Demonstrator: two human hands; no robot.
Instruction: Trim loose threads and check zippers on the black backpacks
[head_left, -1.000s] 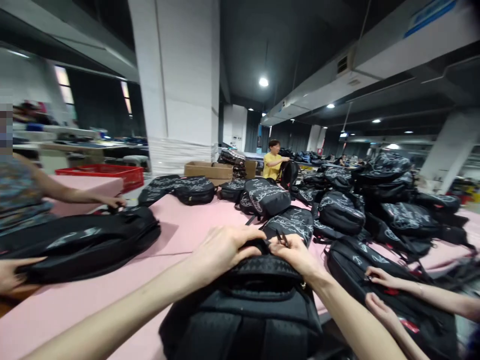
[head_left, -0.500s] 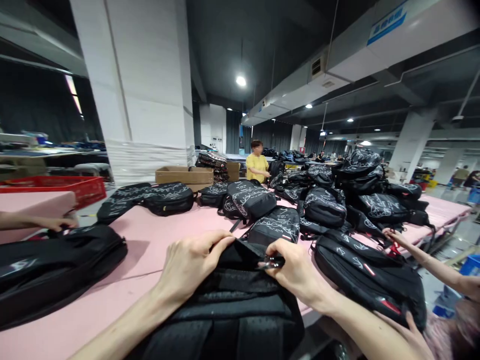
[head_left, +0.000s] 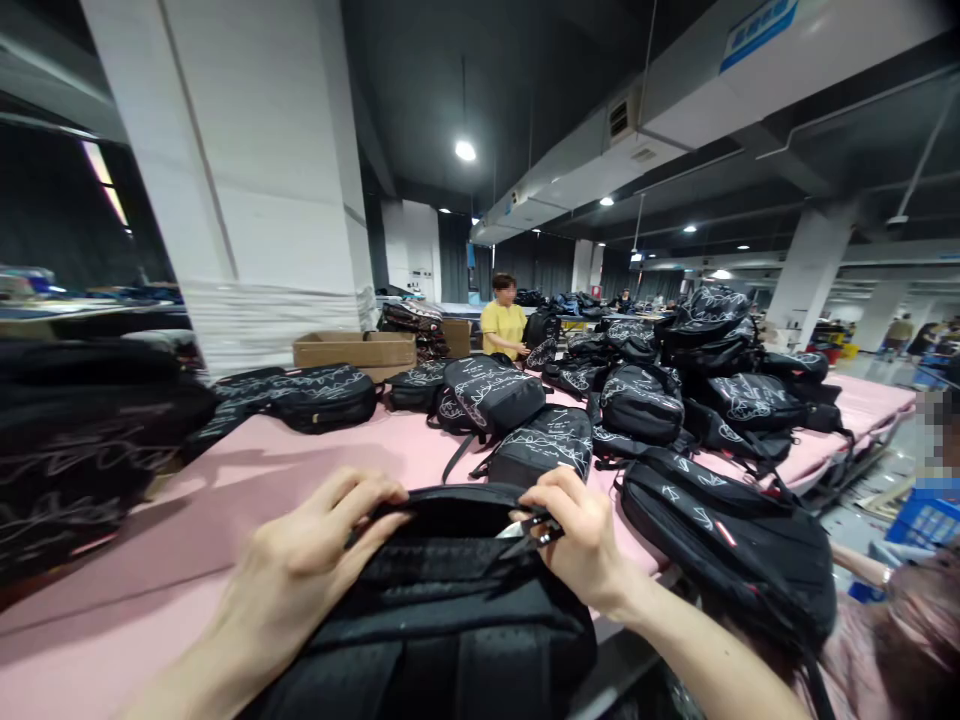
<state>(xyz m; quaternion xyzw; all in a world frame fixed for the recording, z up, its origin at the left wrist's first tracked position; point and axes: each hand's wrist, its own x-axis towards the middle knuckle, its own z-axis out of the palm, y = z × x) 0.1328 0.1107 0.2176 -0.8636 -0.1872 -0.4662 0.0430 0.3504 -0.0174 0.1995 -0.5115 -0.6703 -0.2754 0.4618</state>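
Upright in front of me stands a black backpack, its straps facing me and its top opening spread apart. My left hand pinches the left edge of that opening between thumb and fingers. At the right end of the opening, my right hand is closed around small thread snips with a shiny metal blade and black handle. Its fingers also touch the bag's rim. The bag's dark inside is too dim to make out.
The pink table carries several black backpacks with white scribble print, including a grey-black one just ahead. Another backpack lies to my right beside a co-worker's arm. A dark bag is at left; a person in yellow stands beyond.
The backpack's opening has widened as my left hand moved left. The snips' blade shows more clearly. At left, the lying bag and co-worker's hand gave way to a taller, blurred printed bag.
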